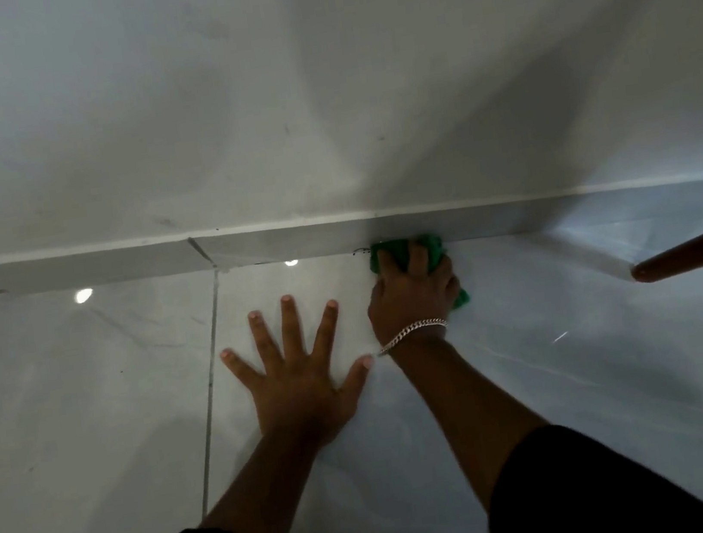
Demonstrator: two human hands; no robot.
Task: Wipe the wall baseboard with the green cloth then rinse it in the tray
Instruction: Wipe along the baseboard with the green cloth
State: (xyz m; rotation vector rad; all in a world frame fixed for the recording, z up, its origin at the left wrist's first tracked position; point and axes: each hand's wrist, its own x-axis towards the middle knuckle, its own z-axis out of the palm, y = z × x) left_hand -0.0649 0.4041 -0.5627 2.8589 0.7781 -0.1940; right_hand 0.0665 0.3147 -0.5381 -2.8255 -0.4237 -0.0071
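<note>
The white baseboard (123, 264) runs across the view where the wall meets the glossy tiled floor. My right hand (413, 298), with a silver chain bracelet at the wrist, is closed on the bunched green cloth (390, 252) and presses it against the foot of the baseboard. Most of the cloth is hidden under my fingers. My left hand (298, 364) lies flat on the floor with fingers spread, just left of the right hand, holding nothing. No tray is in view.
A brown wooden pole or furniture leg (696, 255) reaches in from the right edge, just above the floor. A dark grout line (211, 376) runs down the floor left of my left hand. Dark marks sit on the baseboard's foot left of the cloth.
</note>
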